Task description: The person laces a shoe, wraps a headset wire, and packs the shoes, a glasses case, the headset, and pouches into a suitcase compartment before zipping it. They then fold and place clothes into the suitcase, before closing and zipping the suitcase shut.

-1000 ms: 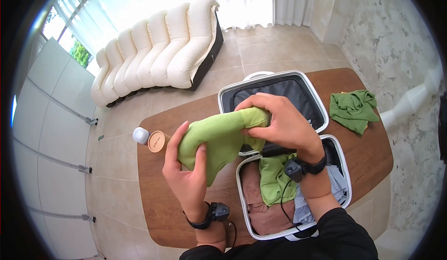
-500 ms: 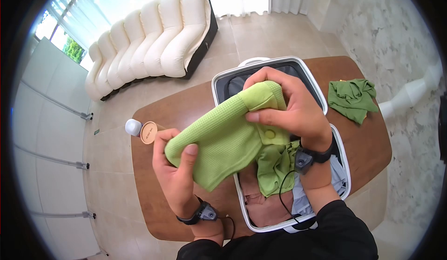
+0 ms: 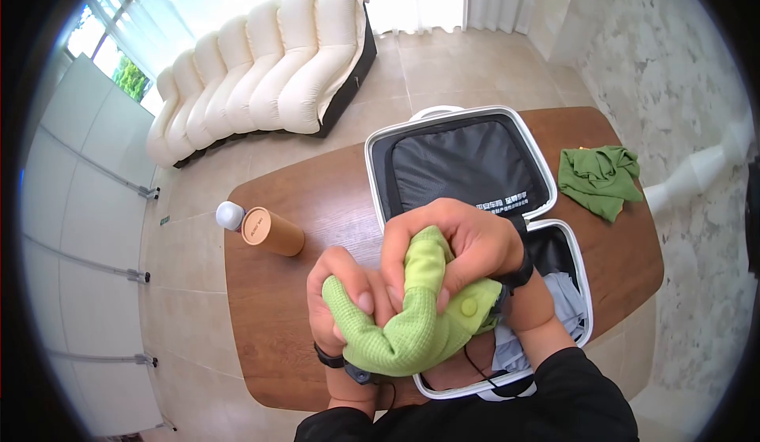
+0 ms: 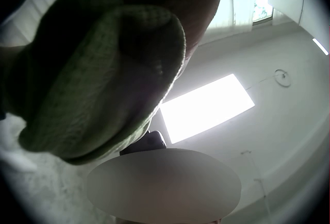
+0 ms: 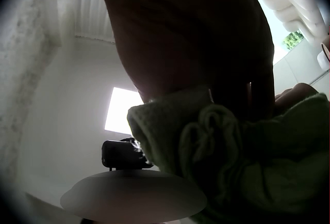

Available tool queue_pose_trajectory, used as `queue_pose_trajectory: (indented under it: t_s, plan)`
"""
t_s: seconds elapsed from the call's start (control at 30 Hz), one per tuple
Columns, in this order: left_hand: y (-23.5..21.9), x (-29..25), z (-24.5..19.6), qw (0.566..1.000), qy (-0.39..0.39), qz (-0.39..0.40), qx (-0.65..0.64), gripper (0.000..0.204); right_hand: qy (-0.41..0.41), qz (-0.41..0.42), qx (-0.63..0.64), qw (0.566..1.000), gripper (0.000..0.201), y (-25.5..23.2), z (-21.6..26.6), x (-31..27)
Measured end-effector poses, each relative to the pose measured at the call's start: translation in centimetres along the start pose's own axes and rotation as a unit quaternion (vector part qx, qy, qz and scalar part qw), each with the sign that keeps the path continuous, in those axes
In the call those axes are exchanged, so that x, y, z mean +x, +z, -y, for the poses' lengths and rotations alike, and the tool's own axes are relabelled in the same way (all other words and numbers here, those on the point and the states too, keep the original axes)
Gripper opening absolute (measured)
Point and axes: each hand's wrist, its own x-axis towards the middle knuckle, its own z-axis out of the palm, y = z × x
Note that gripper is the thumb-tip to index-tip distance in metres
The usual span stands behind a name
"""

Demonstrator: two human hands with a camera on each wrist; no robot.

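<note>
Both hands hold a bunched light green waffle-knit garment (image 3: pixel 396 343) with a button, low over the near part of the suitcase. My left hand (image 3: pixel 347 272) pinches its left end between thumb and fingers. Close beside it, my right hand (image 3: pixel 484 240) grips a smooth folded band of the same garment. In the left wrist view the cloth (image 4: pixel 103 90) appears as a dark rolled fold. Dark folds of the garment (image 5: pixel 211 141) lie below the hand in the right wrist view. Under the hands, the open suitcase (image 3: pixel 587 303) contains mauve cloth (image 3: pixel 457 372) and a pale blue-grey garment (image 3: pixel 560 303), partly hidden.
The suitcase's black-lined lid (image 3: pixel 463 165) lies opened away from me on the wooden table (image 3: pixel 269 323). A crumpled darker green garment (image 3: pixel 599 179) is at the right. On the left stand a brown cylinder (image 3: pixel 279 234) and a white-topped container (image 3: pixel 229 216). Beyond is a cream sofa (image 3: pixel 261 70).
The garment was stretched between spread hands; now the hands have come together and lower, bunching it into a bend. The right hand moved down and left, uncovering the suitcase lid.
</note>
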Motion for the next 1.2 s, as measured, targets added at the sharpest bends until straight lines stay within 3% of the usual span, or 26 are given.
queue_pose_trajectory:
  t_s: [0.07, 0.13, 0.17, 0.2, 0.37, 0.43, 0.47, 0.53, 0.57, 0.63, 0.7, 0.77, 0.8, 0.83, 0.87, 0.9, 0.93, 1.0, 1.03, 1.07, 1.13, 1.17, 1.2]
  plan:
    - [0.5, 0.4, 0.1, 1.0, -0.01, -0.006, 0.026, 0.04, -0.018, 0.025, -0.035, 0.999, 0.038, -0.6, -0.3, 0.1]
    - [0.3, 0.7, 0.1, 0.999, -0.015, -0.009, 0.039, 0.04, -0.09, -0.009, -0.077, 0.993, 0.035, -1.2, -0.8, 0.2]
    - [-0.4, 0.9, 0.2, 0.992, -0.004, -0.004, 0.124, 0.043, -0.111, 0.002, -0.133, 0.985, 0.034, -1.7, -0.6, 0.4]
    - [-0.9, 1.0, 0.2, 0.978, 0.007, 0.002, 0.208, 0.047, -0.111, 0.003, -0.133, 0.985, 0.034, -1.7, -0.4, 0.4]
    - [-1.2, 1.1, 0.1, 0.956, -0.001, 0.003, 0.292, 0.062, -0.026, 0.005, -0.179, 0.984, 0.043, -1.8, 0.2, 0.0]
    - [-1.1, 0.9, 0.0, 0.943, -0.026, -0.05, 0.327, 0.083, -0.04, -0.008, -0.178, 0.983, 0.05, -1.5, 0.1, 0.2]
    - [-0.9, 1.1, 0.1, 0.943, -0.025, -0.049, 0.327, 0.083, -0.053, -0.022, -0.177, 0.982, 0.056, -1.3, -0.1, 0.4]
    - [-0.7, 1.7, 0.4, 0.922, 0.002, -0.102, 0.373, 0.106, -0.057, -0.023, -0.178, 0.982, 0.066, -1.2, -0.3, 1.0]
    - [-0.9, 2.1, 0.6, 0.908, 0.04, -0.102, 0.404, 0.073, -0.073, -0.042, -0.217, 0.973, 0.065, -0.8, 0.0, 1.3]
    - [-0.6, 2.4, 0.2, 0.891, 0.061, -0.095, 0.439, 0.075, -0.089, -0.061, -0.255, 0.961, 0.064, -0.9, 0.1, 1.4]
    - [-0.7, 2.7, -0.1, 0.873, 0.082, -0.089, 0.473, 0.077, -0.007, 0.022, -0.278, 0.96, 0.062, -1.8, -0.1, 1.0]
    - [-0.9, 2.9, -0.1, 0.841, 0.085, -0.113, 0.523, 0.109, 0.0, 0.011, -0.302, 0.953, 0.059, -2.2, -0.2, 0.6]
    - [-1.5, 2.7, -0.4, 0.841, 0.086, -0.114, 0.523, 0.109, 0.008, 0.001, -0.325, 0.946, 0.056, -2.3, -0.2, 0.4]
    - [-2.2, 2.5, -0.9, 0.824, 0.124, -0.133, 0.537, 0.1, 0.008, 0.001, -0.325, 0.946, 0.056, -2.2, -0.1, 0.3]
    - [-2.6, 2.3, -1.3, 0.805, 0.163, -0.152, 0.55, 0.091, -0.001, -0.05, -0.322, 0.945, 0.052, -2.1, 0.0, 0.3]
    - [-2.6, 1.8, -1.7, 0.791, 0.135, -0.211, 0.558, 0.07, -0.01, -0.102, -0.318, 0.942, 0.048, -1.9, 0.1, 0.3]
    - [-2.0, 1.5, -2.3, 0.791, 0.135, -0.21, 0.558, 0.07, -0.011, -0.103, -0.319, 0.942, 0.048, -1.8, 0.4, 0.2]
    - [-0.5, 1.4, -3.6, 0.808, 0.037, -0.137, 0.571, 0.058, -0.038, -0.213, -0.358, 0.908, 0.052, -1.6, 0.8, 0.1]
    - [-0.2, 1.4, -3.2, 0.844, 0.032, -0.086, 0.528, 0.054, -0.06, -0.244, -0.349, 0.903, 0.05, -1.5, 0.4, 0.3]
    - [0.0, 1.7, -2.6, 0.853, 0.037, -0.041, 0.52, 0.062, -0.059, -0.244, -0.348, 0.903, 0.05, -1.5, 0.2, 0.4]
    - [0.1, 2.0, -1.7, 0.772, -0.002, 0.023, 0.636, 0.072, -0.094, -0.274, -0.359, 0.887, 0.051, -1.4, -0.2, 0.6]
    - [0.1, 1.9, -1.3, 0.772, -0.001, 0.022, 0.635, 0.072, -0.109, -0.277, -0.361, 0.884, 0.05, -1.3, -0.3, 0.7]
    - [0.0, 1.7, -1.0, 0.816, -0.061, 0.015, 0.575, 0.076, -0.109, -0.277, -0.362, 0.884, 0.05, -1.2, -0.3, 0.7]
